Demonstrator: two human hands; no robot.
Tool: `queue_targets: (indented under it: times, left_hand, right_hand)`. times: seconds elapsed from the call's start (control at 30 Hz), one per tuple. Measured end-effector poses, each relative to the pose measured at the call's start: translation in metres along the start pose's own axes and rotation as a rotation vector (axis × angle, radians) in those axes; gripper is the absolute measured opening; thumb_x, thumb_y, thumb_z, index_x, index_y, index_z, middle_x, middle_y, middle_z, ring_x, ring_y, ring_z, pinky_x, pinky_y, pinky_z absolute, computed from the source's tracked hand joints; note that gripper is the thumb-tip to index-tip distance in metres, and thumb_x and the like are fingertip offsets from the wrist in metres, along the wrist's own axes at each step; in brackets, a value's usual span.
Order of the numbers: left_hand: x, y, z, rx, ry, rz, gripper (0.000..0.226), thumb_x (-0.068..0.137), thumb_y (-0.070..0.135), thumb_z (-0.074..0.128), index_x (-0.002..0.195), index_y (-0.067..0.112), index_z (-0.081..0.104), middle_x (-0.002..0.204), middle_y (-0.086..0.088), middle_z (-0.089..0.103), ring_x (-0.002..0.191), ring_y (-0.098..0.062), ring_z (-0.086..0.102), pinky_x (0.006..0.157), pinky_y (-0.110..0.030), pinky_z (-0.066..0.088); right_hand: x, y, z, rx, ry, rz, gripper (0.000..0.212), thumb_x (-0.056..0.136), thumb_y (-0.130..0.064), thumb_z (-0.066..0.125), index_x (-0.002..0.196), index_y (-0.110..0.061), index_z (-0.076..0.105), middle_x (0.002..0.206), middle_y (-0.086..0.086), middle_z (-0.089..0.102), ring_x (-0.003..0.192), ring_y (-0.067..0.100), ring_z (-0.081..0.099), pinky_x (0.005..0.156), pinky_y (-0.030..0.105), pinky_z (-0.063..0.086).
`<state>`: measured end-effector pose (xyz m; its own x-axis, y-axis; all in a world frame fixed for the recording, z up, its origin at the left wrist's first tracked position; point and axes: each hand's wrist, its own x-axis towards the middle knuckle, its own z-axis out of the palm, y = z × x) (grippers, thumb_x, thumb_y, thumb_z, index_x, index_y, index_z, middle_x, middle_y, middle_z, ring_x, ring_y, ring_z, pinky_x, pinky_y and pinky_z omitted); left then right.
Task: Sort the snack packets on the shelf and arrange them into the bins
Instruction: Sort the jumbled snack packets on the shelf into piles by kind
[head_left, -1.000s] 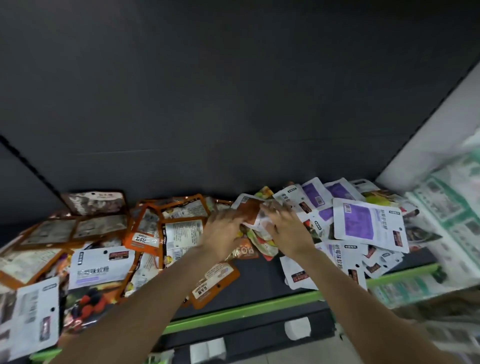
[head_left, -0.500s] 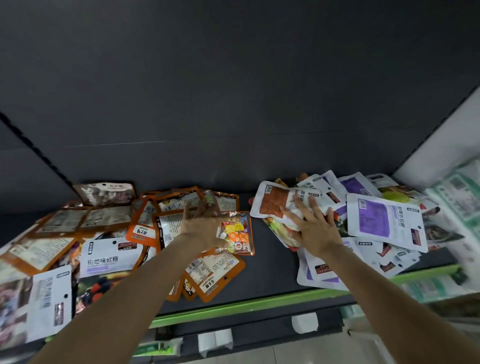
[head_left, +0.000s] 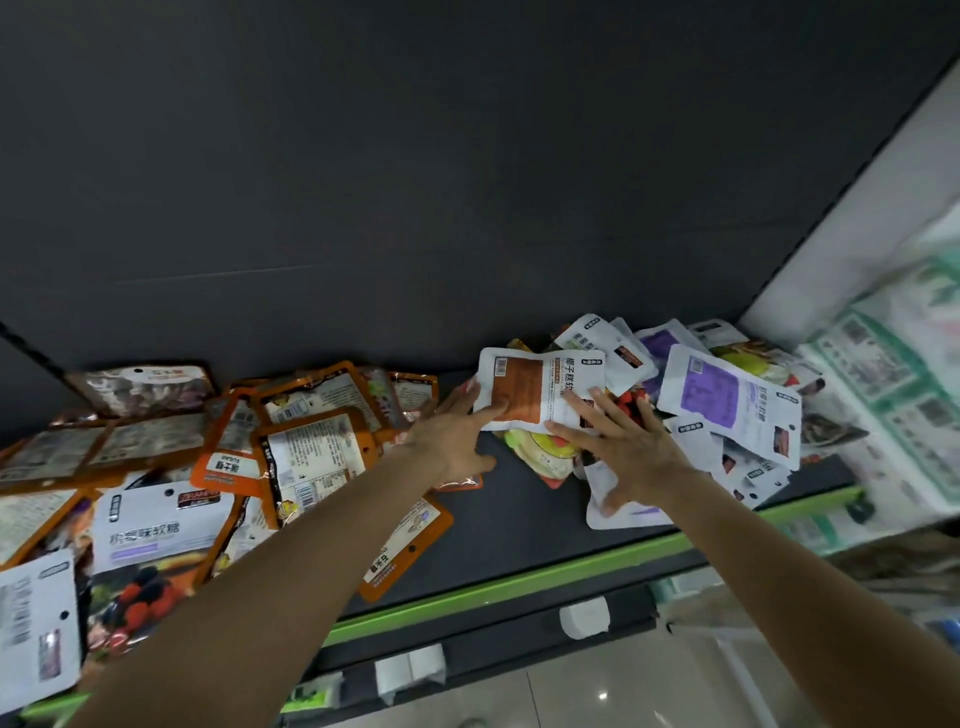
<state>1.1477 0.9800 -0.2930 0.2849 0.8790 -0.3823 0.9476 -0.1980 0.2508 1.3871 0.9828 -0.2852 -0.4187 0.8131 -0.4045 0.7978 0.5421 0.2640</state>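
- Sorting step, I judge: my left hand (head_left: 452, 441) and right hand (head_left: 628, 452) press with straight, spread fingers on a white-and-brown packet (head_left: 540, 397) atop the right-hand pile on the shelf (head_left: 519, 525).
- Neither grip is clamped on anything.
- Next calls for pinching it free; no bins visible.
- Flat, glossy, slippery pouches; orange-edged packets (head_left: 311, 452) lie left.

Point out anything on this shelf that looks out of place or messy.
A white packet with berry picture lies among the orange-bordered packets on the left, apart from the white ones piled at right. Both heaps are loose, packets overlapping at angles. The left hand and right hand rest on a white packet with orange panel.
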Motion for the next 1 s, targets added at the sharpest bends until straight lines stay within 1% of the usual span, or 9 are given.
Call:
queue_targets:
  times: [0.13,0.23,0.37,0.47,0.57,0.67,0.77,0.9,1.0]
  left_hand:
    - [0.021,0.026,0.002,-0.029,-0.013,0.019,0.081,0.09,0.045,0.055,0.151,0.035,0.003,0.16,0.001,-0.004,0.146,-0.027,0.009,0.116,-0.042,0.012]
    - [0.033,0.035,0.008,-0.094,-0.026,0.033,0.084,0.089,0.041,0.058,0.15,0.036,0.001,0.16,0.001,-0.007,0.145,-0.029,0.012,0.115,-0.042,0.018]
    - [0.026,0.035,0.009,-0.092,0.017,0.078,0.072,0.091,0.031,0.055,0.15,0.036,0.013,0.16,-0.002,0.008,0.143,-0.026,0.02,0.115,-0.04,0.022]
    - [0.004,0.027,0.01,-0.115,0.148,0.043,0.062,0.092,0.027,0.053,0.147,0.029,0.027,0.154,-0.003,0.028,0.138,-0.024,0.03,0.112,-0.037,0.027]
    - [-0.029,0.01,0.007,-0.015,0.254,-0.036,0.054,0.093,0.029,0.051,0.144,0.027,0.032,0.148,0.001,0.037,0.133,-0.023,0.036,0.107,-0.036,0.028]
    - [-0.065,-0.019,-0.001,0.054,0.331,-0.115,0.048,0.095,0.034,0.047,0.142,0.028,0.036,0.143,0.0,0.044,0.131,-0.023,0.036,0.106,-0.037,0.028]
    - [-0.101,-0.054,-0.009,0.002,0.383,-0.191,0.046,0.096,0.035,0.046,0.141,0.028,0.038,0.141,-0.004,0.044,0.131,-0.025,0.036,0.105,-0.035,0.028]
    - [-0.149,-0.105,-0.005,-0.09,0.432,-0.295,0.047,0.093,0.027,0.055,0.138,0.019,0.045,0.128,-0.013,0.054,0.123,-0.033,0.044,0.102,-0.038,0.032]
    - [-0.175,-0.138,0.0,-0.264,0.453,-0.363,0.05,0.091,0.02,0.058,0.138,0.014,0.044,0.127,-0.016,0.052,0.122,-0.034,0.045,0.101,-0.039,0.037]
  right_hand:
    - [-0.003,0.023,0.0,-0.107,0.043,0.048,0.126,0.067,-0.056,0.075,0.134,-0.047,-0.032,0.151,-0.007,-0.035,0.143,0.023,-0.024,0.115,0.055,0.0]
    - [-0.007,0.029,0.001,-0.11,0.049,0.103,0.117,0.074,-0.048,0.073,0.141,-0.046,-0.024,0.152,-0.005,-0.033,0.143,0.023,-0.022,0.115,0.054,0.002]
    - [-0.015,0.017,-0.001,0.1,-0.008,0.152,0.101,0.084,-0.026,0.067,0.147,-0.042,-0.01,0.154,-0.003,-0.028,0.143,0.024,-0.022,0.117,0.054,0.005]
    - [-0.018,0.006,-0.003,0.225,-0.005,0.181,0.099,0.079,-0.034,0.07,0.149,-0.039,-0.001,0.156,0.0,-0.022,0.144,0.024,-0.02,0.115,0.056,0.0]
    - [-0.014,-0.011,-0.003,0.342,0.062,0.265,0.076,0.085,-0.048,0.056,0.148,-0.032,0.016,0.158,0.003,-0.011,0.145,0.022,-0.015,0.115,0.053,-0.002]
    - [-0.006,-0.04,-0.009,0.445,0.232,0.336,0.06,0.09,-0.04,0.053,0.142,-0.019,0.033,0.156,0.007,0.012,0.146,0.024,0.004,0.117,0.048,0.004]
    - [0.007,-0.08,-0.026,0.625,0.418,0.214,0.05,0.088,-0.022,0.057,0.135,-0.013,0.044,0.142,0.01,0.038,0.135,0.027,0.031,0.114,0.041,0.025]
    - [0.024,-0.154,-0.067,0.758,0.48,-0.056,0.056,0.092,-0.028,0.056,0.142,-0.018,0.035,0.137,0.007,0.043,0.131,0.024,0.036,0.107,0.034,0.031]
    - [0.039,-0.207,-0.096,0.717,0.3,-0.181,0.076,0.089,-0.055,0.049,0.15,-0.037,0.007,0.15,0.009,0.027,0.139,0.03,0.023,0.112,0.043,0.025]
